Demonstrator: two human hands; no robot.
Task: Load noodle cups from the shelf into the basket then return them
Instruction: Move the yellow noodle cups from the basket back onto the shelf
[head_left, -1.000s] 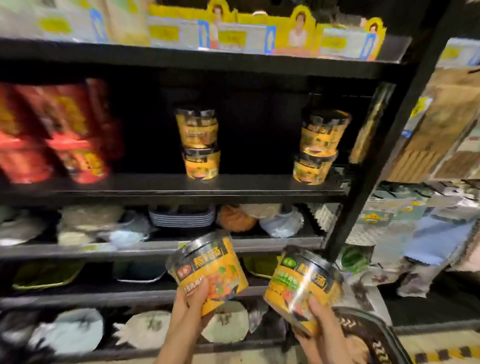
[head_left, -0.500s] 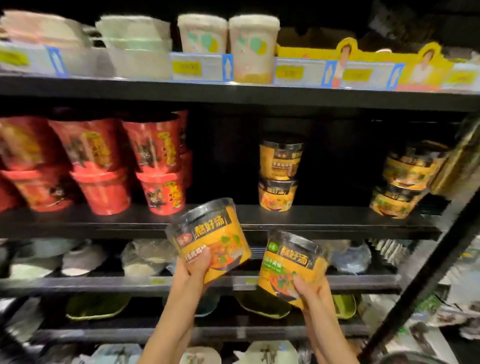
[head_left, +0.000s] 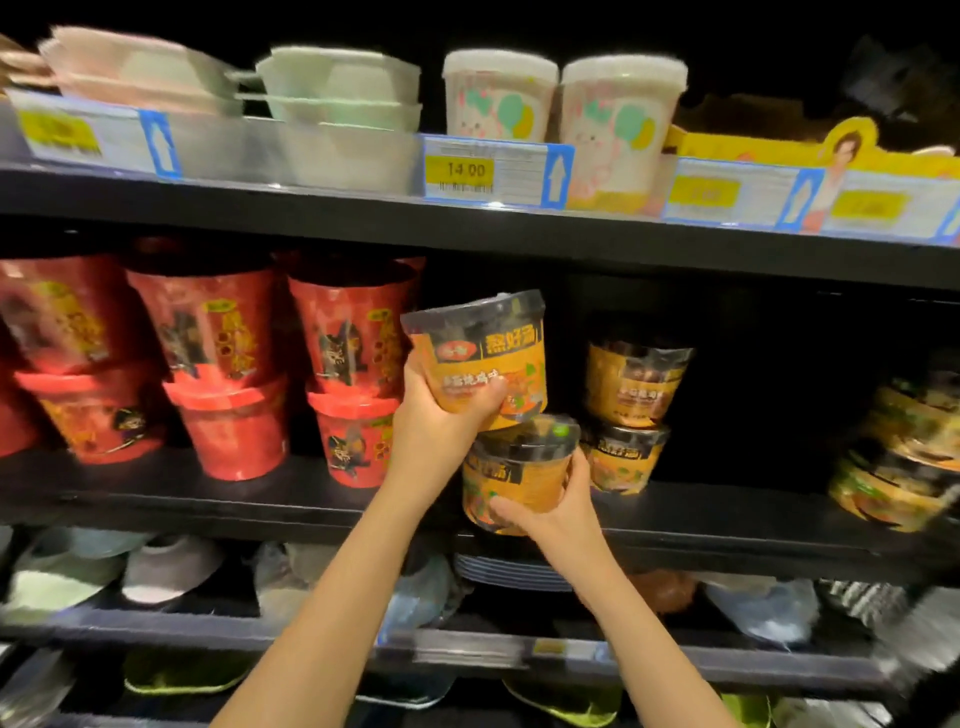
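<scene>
My left hand (head_left: 441, 415) grips an orange noodle cup with a dark lid (head_left: 483, 348), raised in front of the middle shelf (head_left: 208, 506). Right below it, my right hand (head_left: 550, 512) holds a second orange cup (head_left: 519, 467) at the shelf's front edge. The upper cup sits just over the lower one's lid; whether they touch is unclear. Behind them to the right stands a stack of two matching orange cups (head_left: 631, 410) on the same shelf. No basket shows in the view.
Red noodle cups (head_left: 223, 374) stacked two high fill the shelf's left half. More orange cups (head_left: 904, 452) stand blurred at the far right. The upper shelf carries pale tubs (head_left: 618, 114), flat boxes and price tags (head_left: 462, 171). Bowls and plates lie on lower shelves.
Both hands have risen from below the shelf edge to the middle shelf with their cups. The left cup now sits above the right one. The camera turned up and left.
</scene>
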